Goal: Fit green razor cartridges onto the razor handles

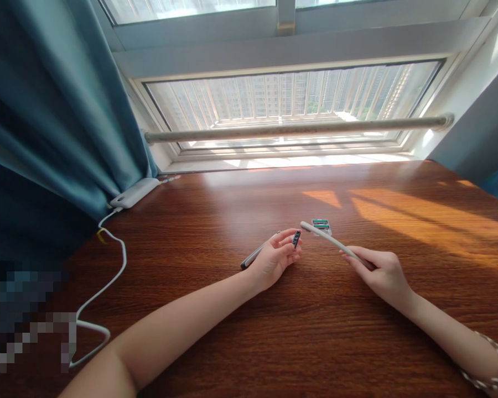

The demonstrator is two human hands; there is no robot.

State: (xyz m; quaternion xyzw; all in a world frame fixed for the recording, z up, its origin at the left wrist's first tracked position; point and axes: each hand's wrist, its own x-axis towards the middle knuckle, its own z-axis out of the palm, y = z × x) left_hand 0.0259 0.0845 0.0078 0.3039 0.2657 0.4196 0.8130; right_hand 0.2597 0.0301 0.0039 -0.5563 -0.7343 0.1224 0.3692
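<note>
Between the fingertips of my left hand (274,260) is a small black razor cartridge (296,239), tilted upward. My right hand (382,271) grips the handle of a white toothbrush (330,238), its head pointing left. The dark bristles face down, close to the cartridge; whether they touch it I cannot tell. A grey and black razor handle (252,257) lies on the table behind my left hand, partly hidden by it. Just beyond the toothbrush lies a clear tray of razor cartridges (321,225) with green strips, partly covered by the brush.
The brown wooden table (249,342) reaches back to a window with a horizontal rail (290,130). At the left, a white power bank-like device (136,192) trails a white cable (123,254) along the table. A blue curtain (58,110) hangs over that side.
</note>
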